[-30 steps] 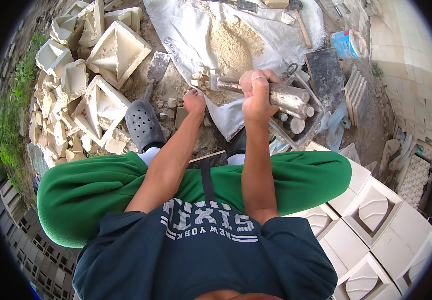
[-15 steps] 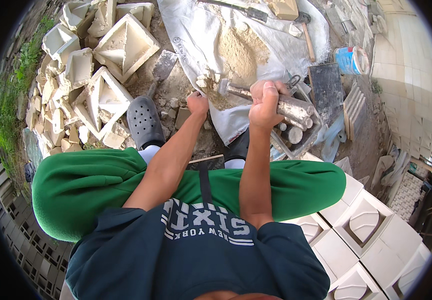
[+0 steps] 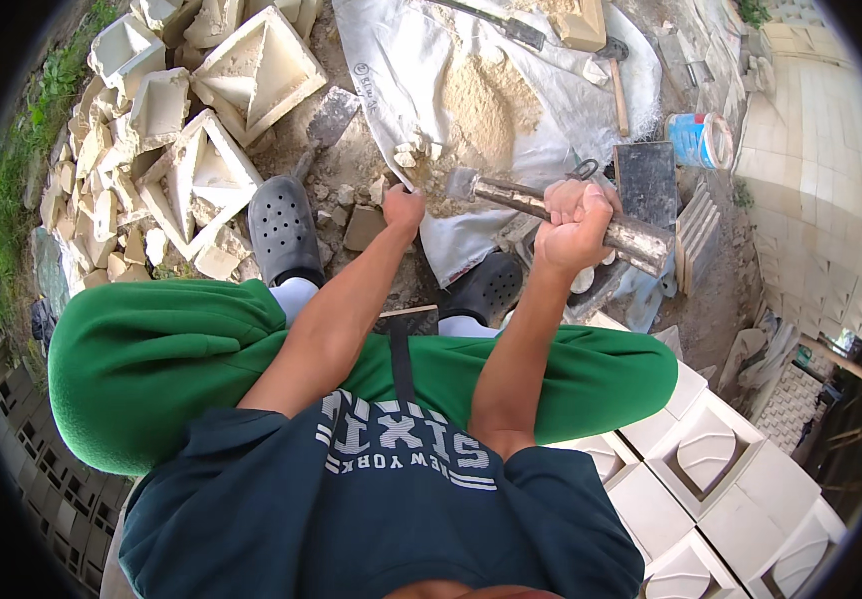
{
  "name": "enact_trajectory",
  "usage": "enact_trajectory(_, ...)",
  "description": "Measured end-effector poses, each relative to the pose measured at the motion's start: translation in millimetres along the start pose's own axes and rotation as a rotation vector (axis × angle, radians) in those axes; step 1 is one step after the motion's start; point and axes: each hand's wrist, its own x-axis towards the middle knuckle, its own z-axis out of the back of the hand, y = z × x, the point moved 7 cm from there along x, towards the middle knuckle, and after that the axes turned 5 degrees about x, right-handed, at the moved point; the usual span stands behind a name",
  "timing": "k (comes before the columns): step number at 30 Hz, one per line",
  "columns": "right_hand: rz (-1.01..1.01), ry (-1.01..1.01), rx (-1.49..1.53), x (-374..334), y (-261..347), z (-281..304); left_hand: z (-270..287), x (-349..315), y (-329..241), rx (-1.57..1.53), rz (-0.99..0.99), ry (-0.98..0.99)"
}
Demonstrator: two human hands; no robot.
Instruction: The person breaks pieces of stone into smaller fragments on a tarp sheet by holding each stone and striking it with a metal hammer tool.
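My right hand (image 3: 577, 222) is closed around the thick, plaster-crusted handle of a hammer (image 3: 511, 194). Its metal head (image 3: 461, 184) points left, just above the near edge of a white sheet (image 3: 381, 60). At that edge, my left hand (image 3: 404, 207) is closed in a fist and appears to grip the sheet's border; the fingers are partly hidden. Pale broken chunks (image 3: 416, 152) lie on the sheet beyond my left hand, with a heap of sandy powder (image 3: 481, 105) to their right.
Broken cream moulded blocks (image 3: 256, 75) pile up at the left. A trowel (image 3: 331, 118) lies near my grey clog (image 3: 284, 230). To the right are a mallet (image 3: 618, 85), a dark board (image 3: 645, 178) and a blue-and-white bucket (image 3: 699, 140). Patterned blocks (image 3: 706, 449) stand at the lower right.
My right hand and the hammer have moved right, the handle's end swinging over the grey container. My left hand stays at the sheet's edge. The whole view has shifted slightly.
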Motion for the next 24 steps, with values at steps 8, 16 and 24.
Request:
enact_trajectory(8,0.001,-0.038,-0.346,-5,-37,64,-20,-32,19,0.143,0.004,0.047)
enact_trajectory(16,-0.078,0.044,-0.273,-24,-64,39,-15,-27,22,0.077,0.006,0.066)
enact_trajectory(24,-0.044,0.147,-0.023,-26,-41,1,4,-17,6,-0.038,-0.005,-0.037)
